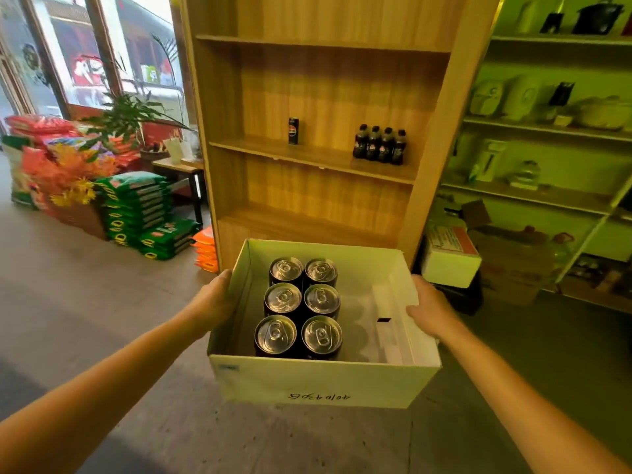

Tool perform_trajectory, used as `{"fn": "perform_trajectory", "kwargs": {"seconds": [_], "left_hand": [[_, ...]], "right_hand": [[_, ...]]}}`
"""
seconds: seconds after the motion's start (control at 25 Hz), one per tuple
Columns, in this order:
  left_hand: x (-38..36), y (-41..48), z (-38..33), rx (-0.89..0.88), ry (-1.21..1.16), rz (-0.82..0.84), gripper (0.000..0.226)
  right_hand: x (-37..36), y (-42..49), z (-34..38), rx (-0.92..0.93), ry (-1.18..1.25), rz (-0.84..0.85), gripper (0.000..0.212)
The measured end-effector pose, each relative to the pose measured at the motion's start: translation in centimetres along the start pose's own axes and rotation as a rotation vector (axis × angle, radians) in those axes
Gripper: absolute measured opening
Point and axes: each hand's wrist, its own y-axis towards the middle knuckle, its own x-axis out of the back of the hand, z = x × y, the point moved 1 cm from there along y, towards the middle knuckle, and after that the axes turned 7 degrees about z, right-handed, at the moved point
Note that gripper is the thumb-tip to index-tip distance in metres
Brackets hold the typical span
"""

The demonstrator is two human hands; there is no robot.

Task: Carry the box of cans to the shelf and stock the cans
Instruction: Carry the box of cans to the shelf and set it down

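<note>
Low in the centre of the frame is a white cardboard box [318,381], its long axis running away toward the wooden shelf [314,157]. The left hand [213,299] grasps its left wall, and the right hand [429,307] grasps its right rim, thumb over the edge. Six dark cans [321,300] stand upright inside, two by three, silver tabbed tops up. The upside-down handwriting on the near wall looks like digits.

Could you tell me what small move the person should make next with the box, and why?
Probably step forward and set the box down by the wooden shelf. Both the left hand and right hand grip its sides, so neither is free to lift any of the six cans, and the shelf board with the lone can and four bottles looks just beyond reach.
</note>
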Motion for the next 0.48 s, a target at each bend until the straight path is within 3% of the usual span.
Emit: {"fn": "perform_trajectory", "kwargs": {"seconds": [0.08,0.48], "left_hand": [[0.9,3.6,-0.4,0.035,-0.008,0.051,0.051],[5.6,28.0,0.2,0.166,0.079,-0.058,0.063]], "right_hand": [[-0.7,4.7,1.3,0.014,0.015,0.025,0.047],[-7.8,32.7,6.7,0.113,0.019,0.135,0.044]]}}
